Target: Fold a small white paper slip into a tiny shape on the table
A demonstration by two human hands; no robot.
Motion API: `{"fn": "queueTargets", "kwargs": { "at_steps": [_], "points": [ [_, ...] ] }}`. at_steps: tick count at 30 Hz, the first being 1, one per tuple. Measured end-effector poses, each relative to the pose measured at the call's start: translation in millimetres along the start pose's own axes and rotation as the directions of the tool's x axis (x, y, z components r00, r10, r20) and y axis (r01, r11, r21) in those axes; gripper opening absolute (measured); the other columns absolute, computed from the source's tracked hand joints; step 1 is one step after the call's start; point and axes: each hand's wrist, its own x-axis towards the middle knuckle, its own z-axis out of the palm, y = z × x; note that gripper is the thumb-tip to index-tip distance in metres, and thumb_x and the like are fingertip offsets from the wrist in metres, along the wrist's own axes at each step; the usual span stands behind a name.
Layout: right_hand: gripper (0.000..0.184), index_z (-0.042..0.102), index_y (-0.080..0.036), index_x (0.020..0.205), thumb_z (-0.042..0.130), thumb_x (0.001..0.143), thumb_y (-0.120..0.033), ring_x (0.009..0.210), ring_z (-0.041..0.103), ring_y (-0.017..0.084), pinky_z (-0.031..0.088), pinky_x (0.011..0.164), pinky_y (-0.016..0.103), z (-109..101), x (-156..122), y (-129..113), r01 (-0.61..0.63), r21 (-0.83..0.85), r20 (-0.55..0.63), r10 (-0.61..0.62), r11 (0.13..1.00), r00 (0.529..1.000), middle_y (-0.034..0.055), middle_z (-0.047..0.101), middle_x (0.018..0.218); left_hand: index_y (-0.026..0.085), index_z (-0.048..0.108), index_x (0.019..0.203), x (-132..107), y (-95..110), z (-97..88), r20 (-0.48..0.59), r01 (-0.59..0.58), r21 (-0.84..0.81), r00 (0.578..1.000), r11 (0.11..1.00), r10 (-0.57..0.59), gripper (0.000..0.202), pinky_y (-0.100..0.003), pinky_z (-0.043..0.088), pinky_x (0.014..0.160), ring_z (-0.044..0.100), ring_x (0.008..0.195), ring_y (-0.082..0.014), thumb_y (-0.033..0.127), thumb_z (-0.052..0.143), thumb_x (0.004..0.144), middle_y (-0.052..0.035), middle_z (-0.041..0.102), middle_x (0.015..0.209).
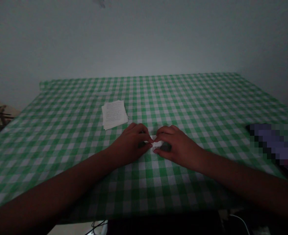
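A small folded piece of printed paper [157, 145] lies low over the checkered table, between my two hands. My left hand [134, 143] pinches its left side with thumb and fingertips. From the other side, my right hand [177, 144] closes thumb and fingers on the paper's right part. The fingertips of both hands almost meet, and they hide much of the paper. Beyond my left hand sits a loose stack of printed sheets [114, 114], its edges uneven.
A green and white checkered tablecloth [183, 101] covers the table up to the wall [144, 39]. At the right edge lies a dark-rimmed, blurred-out object [273, 143]. A faint pale strip [103, 93] lies behind the stack. Dark cables [94, 226] show below the front edge.
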Motion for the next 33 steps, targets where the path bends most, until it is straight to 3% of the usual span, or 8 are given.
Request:
{"fn": "queueTargets", "kwargs": {
  "at_steps": [5, 15, 19, 23, 26, 33],
  "points": [
    [0.021, 0.069, -0.021, 0.103, 0.074, 0.085, -0.028, 0.103, 0.057, 0.023, 0.044, 0.092, 0.04, -0.6, -0.6, 1.0, 0.016, -0.002, -0.001, -0.016, 1.0, 1.0, 0.0062, 0.065, 0.108, 0.027, 0.073, 0.101, 1.9, -4.1, -4.2, 0.029, -0.029, -0.013, 0.999, 0.999, 0.029, 0.018, -0.039, 0.043, 0.094, 0.05, 0.102, -0.0204, 0.02, 0.061, 0.091, -0.0034, 0.059, 0.109],
    [0.017, 0.07, -0.021, 0.106, 0.068, 0.089, -0.022, 0.107, 0.058, 0.023, 0.045, 0.095, 0.041, -6.1, -1.2, 3.4, 0.044, 0.03, 0.024, -0.044, 0.999, 0.999, 0.0067, 0.065, 0.109, 0.034, 0.072, 0.111, 2.4, -11.6, -15.4, 0.126, -0.077, 0.03, 0.989, 0.997, 0.073, 0.045, -0.041, 0.041, 0.1, 0.05, 0.111, -0.0211, 0.002, 0.053, 0.085, -0.0024, 0.058, 0.123],
    [0.022, 0.07, -0.023, 0.109, 0.062, 0.09, -0.015, 0.108, 0.058, 0.022, 0.044, 0.098, 0.042, -9.0, -1.9, 4.3, 0.075, 0.055, 0.03, -0.077, 0.996, 0.997, 0.007, 0.065, 0.111, 0.033, 0.072, 0.112, -0.5, -1.4, -15.1, 0.118, -0.049, 0.114, 0.992, 0.992, 0.036, 0.035, -0.047, 0.038, 0.102, 0.048, 0.118, -0.0255, 0.016, 0.062, 0.083, -0.0028, 0.057, 0.125],
    [0.019, 0.07, -0.022, 0.105, 0.062, 0.088, -0.016, 0.105, 0.058, 0.023, 0.045, 0.094, 0.042, -6.5, -2.6, 3.7, 0.062, 0.026, 0.019, -0.062, 0.998, 0.998, 0.0074, 0.065, 0.108, 0.029, 0.072, 0.101, -0.6, 14.5, -6.2, 0.013, 0.033, 0.174, 0.999, 0.984, -0.035, 0.02, -0.048, 0.037, 0.099, 0.049, 0.114, -0.0264, 0.029, 0.067, 0.081, -0.002, 0.061, 0.116],
    [0.02, 0.07, -0.021, 0.105, 0.063, 0.087, -0.016, 0.103, 0.057, 0.023, 0.045, 0.093, 0.042, -4.1, -2.7, 3.1, 0.052, -0.004, 0.019, -0.052, 0.999, 0.998, 0.0071, 0.064, 0.107, 0.026, 0.07, 0.1, 0.3, 24.1, 1.5, -0.024, 0.083, 0.199, 0.997, 0.976, -0.08, 0.025, -0.048, 0.038, 0.096, 0.049, 0.113, -0.0278, 0.032, 0.071, 0.076, -0.0025, 0.061, 0.115],
    [0.015, 0.068, -0.019, 0.099, 0.058, 0.088, -0.015, 0.097, 0.056, 0.022, 0.045, 0.09, 0.042, -3.8, -1.9, -0.8, 0.035, -0.055, 0.04, -0.033, 0.998, 0.999, 0.0068, 0.063, 0.103, 0.021, 0.064, 0.099, 1.4, 38.4, 9.7, -0.043, 0.141, 0.253, 0.99, 0.957, -0.135, 0.027, -0.049, 0.04, 0.089, 0.049, 0.108, -0.03, 0.033, 0.069, 0.076, -0.0057, 0.061, 0.113]
  ]
}}
